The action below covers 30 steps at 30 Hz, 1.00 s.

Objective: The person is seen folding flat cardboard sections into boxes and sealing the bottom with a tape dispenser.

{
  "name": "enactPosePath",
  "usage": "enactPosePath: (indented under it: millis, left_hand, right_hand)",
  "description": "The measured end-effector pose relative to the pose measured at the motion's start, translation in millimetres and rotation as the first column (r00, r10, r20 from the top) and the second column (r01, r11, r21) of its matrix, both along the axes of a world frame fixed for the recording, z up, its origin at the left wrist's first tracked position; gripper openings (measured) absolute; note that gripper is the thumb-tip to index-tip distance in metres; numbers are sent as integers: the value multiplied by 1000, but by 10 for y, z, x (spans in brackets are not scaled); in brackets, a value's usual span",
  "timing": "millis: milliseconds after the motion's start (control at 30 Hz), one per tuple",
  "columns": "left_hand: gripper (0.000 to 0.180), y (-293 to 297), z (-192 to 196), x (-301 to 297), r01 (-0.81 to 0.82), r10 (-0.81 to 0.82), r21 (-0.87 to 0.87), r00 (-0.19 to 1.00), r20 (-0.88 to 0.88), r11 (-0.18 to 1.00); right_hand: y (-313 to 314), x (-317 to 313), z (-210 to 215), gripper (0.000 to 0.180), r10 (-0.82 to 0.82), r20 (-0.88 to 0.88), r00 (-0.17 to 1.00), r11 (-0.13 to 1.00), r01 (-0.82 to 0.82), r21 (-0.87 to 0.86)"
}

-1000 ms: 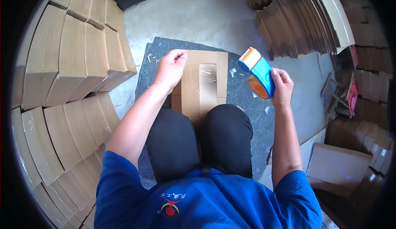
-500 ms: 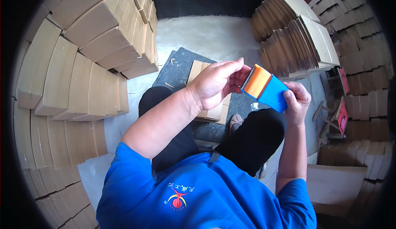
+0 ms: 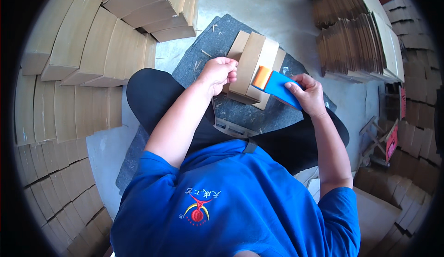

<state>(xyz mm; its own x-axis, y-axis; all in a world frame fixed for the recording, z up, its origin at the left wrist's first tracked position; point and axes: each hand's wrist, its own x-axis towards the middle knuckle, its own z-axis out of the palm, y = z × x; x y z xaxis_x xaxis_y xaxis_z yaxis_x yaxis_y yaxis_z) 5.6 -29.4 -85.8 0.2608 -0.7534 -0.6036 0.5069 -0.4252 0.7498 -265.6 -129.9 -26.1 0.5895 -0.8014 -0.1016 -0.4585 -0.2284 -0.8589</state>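
A cardboard box (image 3: 248,67) with flaps spread out sits on a dark grey slab between my knees. My right hand (image 3: 307,93) is wrapped round the blue body of a tape dispenser (image 3: 283,89). Its orange end reaches over the near right part of the box; whether it touches is unclear. At the box's left side, my left hand (image 3: 219,74) is closed, thumb against curled fingers. What the left fingers hold, if anything, is too small to make out.
Stacked cardboard boxes (image 3: 92,39) rise on the left. Piles of flattened cardboard (image 3: 347,46) stand at the far right, with more cardboard along the right side. The dark slab (image 3: 182,72) carries small scraps. A low folding stool (image 3: 377,136) stands at the right.
My view has shifted. The tape dispenser has come down from in front of me to the box. My left hand has left the dispenser's orange end, moved left and closed its fingers.
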Motion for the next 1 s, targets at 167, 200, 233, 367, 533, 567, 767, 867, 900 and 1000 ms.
enactPosePath:
  millis: [167, 200, 233, 367, 533, 567, 767, 867, 900, 1000]
  left_hand:
    - [13, 98, -348, 162, -2, 12, 188, 999, -49, 982]
    - [15, 48, -459, 131, -48, 52, 217, 999, -13, 975]
    - [15, 23, -569, 120, -53, 57, 229, 998, -13, 972]
    - [20, -34, -892, 70, -78, 22, 317, 984, 175, 945]
    - [25, -18, -1348, -67, -156, 33, 280, 917, 398, 947]
    - [26, 0, -1462, -98, -180, 49, 290, 912, 406, 940]
    - [44, -50, -1539, -316, -88, 7, 333, 972, 236, 939]
    - [52, 184, -1916, -94, -105, -72, 638, 967, 245, 763]
    - [52, 163, -1899, -113, -94, -80, 638, 968, 238, 764]
    - [46, 36, -1356, -306, -193, -270, 418, 516, 813, 888]
  right_hand:
    - [-93, -213, -360, 33, 46, -98, 994, 994, -36, 102]
    - [-94, -182, -412, 33, 47, -121, 992, 997, -40, 59]
    - [-96, -131, -451, 33, 53, -121, 991, 996, -45, 72]
    - [-143, -58, -653, 36, 61, -192, 979, 994, -41, 106]
    - [-142, -97, -947, 38, 85, -196, 977, 989, -59, 135]
    - [-133, -94, -964, 39, 99, -184, 978, 985, -69, 159]
    - [-125, -227, -1041, 38, 61, -199, 978, 989, -32, 146]
    - [-116, -96, -1125, 37, 138, -143, 980, 984, -119, 132]
    - [-128, -115, -1153, 37, 130, -150, 980, 985, -110, 132]
    - [-126, -286, -1137, 36, 61, -158, 986, 984, -33, 174]
